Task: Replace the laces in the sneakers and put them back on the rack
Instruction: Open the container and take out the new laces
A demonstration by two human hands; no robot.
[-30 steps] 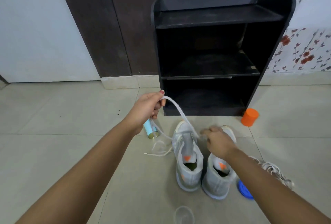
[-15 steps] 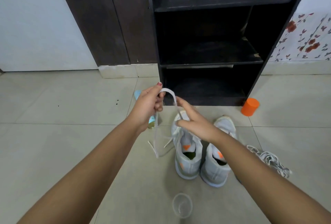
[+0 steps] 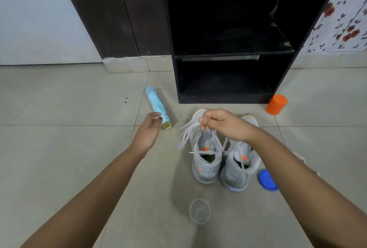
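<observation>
Head camera: right hand (image 3: 222, 126) pinches the white lace (image 3: 186, 135) above a grey sneaker (image 3: 205, 162); left hand (image 3: 148, 131), grip unclear. I'd even both ends before threading.

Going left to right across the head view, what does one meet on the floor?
In order: light blue spray can, first grey sneaker, second grey sneaker, orange container. Left out, overlapping: clear cup, blue lid.

In front of the rack (image 3: 228, 57) stand two grey sneakers (image 3: 205, 165), and the right hand (image 3: 224, 126) pinches a white lace (image 3: 185, 135) above them. Front-left of the rack lies a spray can (image 3: 156, 104), with the left hand (image 3: 148, 131) hovering nearer the camera.
</observation>
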